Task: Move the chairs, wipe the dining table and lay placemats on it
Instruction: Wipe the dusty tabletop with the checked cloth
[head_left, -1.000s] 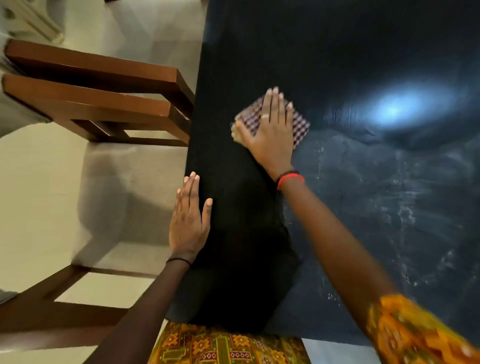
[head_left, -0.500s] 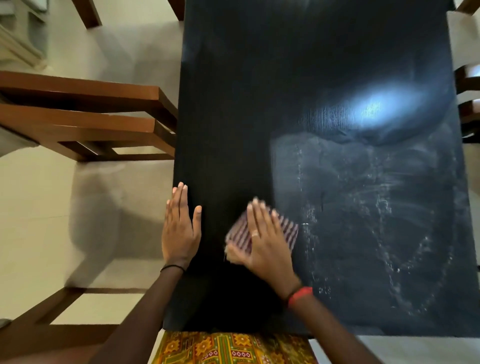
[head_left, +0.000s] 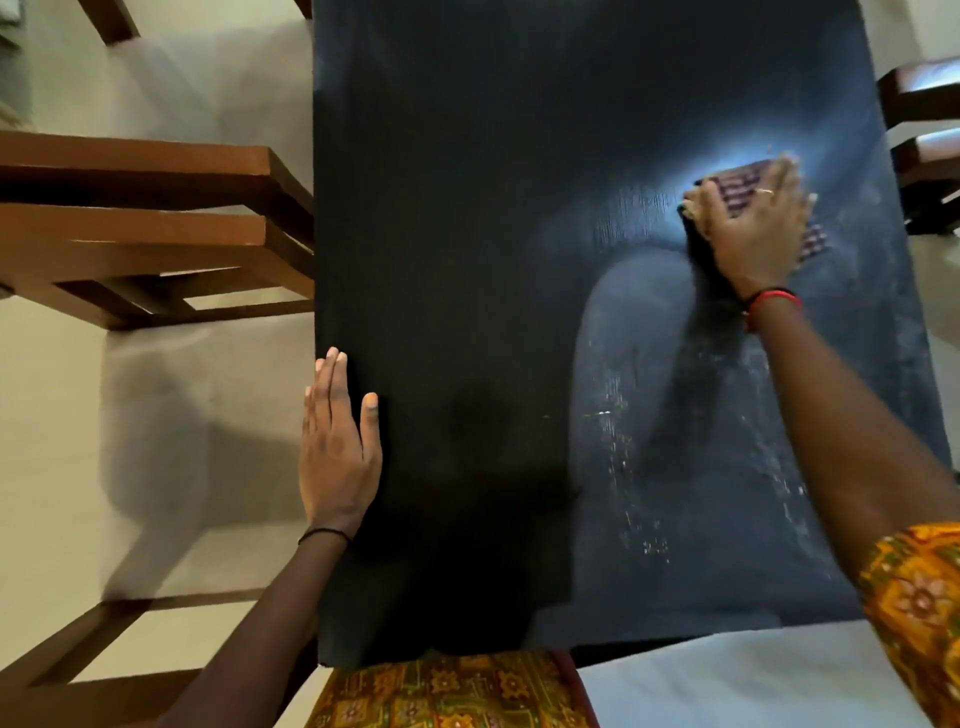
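Right hand (head_left: 750, 234) presses checked cloth (head_left: 732, 189) flat on dark bench (head_left: 467, 208), grip open, to rub dust off. Left hand (head_left: 337, 452) flat on bench edge, grip open, empty, likely steadies body.

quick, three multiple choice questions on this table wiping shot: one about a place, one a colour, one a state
1. Where on the black wooden dining table is the checked wiping cloth?
A) near left corner
B) far right part
C) hanging off the near edge

2. What colour is the thick band on the right wrist?
A) red
B) green
C) white

3. How is the left hand?
A) gripping a chair
B) flat, fingers straight, on the table's left edge
C) holding a placemat

Answers: 1 B, the cloth lies under the right hand close to the right edge; 2 A, it shows bright red; 3 B, palm down with nothing held.
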